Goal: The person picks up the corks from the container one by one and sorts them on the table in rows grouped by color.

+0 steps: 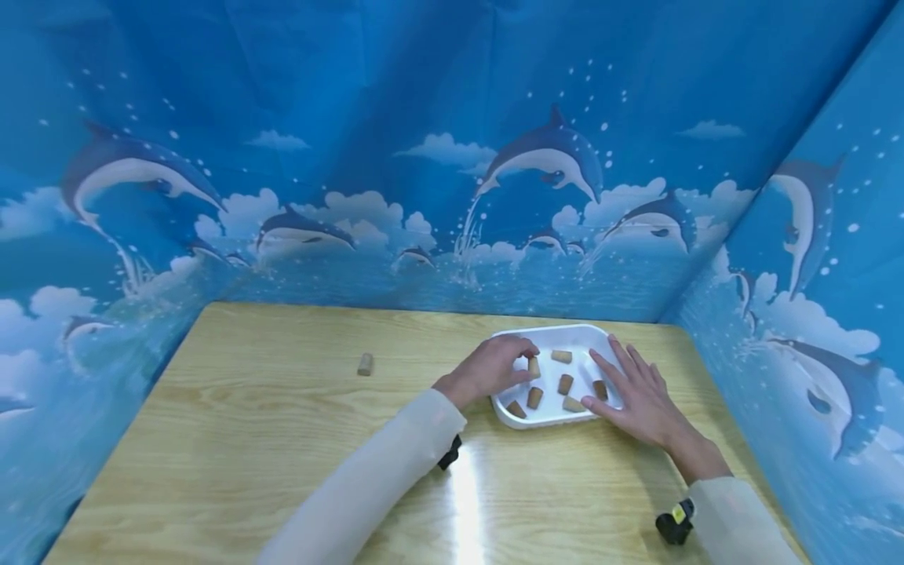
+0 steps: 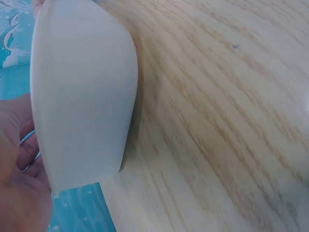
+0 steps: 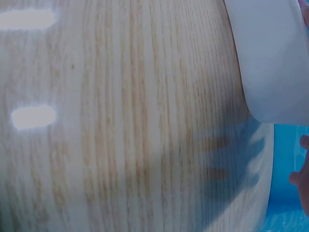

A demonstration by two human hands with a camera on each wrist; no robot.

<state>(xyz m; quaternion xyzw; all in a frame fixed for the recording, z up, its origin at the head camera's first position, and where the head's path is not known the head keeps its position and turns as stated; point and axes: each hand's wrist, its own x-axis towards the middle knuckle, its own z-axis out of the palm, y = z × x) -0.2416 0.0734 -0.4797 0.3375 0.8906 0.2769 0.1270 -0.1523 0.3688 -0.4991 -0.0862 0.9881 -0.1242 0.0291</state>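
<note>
A white tray stands toward the right of the table, with several tapered corks in it, among them a brown cork and a pale cork. Over its left side, my left hand pinches a tan cork between thumb and fingers. My right hand rests at the tray's right rim, fingers spread and fairly straight, holding nothing. In the left wrist view the tray's outer wall hides the fingertips. The right wrist view shows little of the right hand beyond the tray wall.
A single cork lies on the wooden table, left of the tray. Blue dolphin-printed curtains hang behind the table and along its sides. Dark wrist devices sit at both sleeves.
</note>
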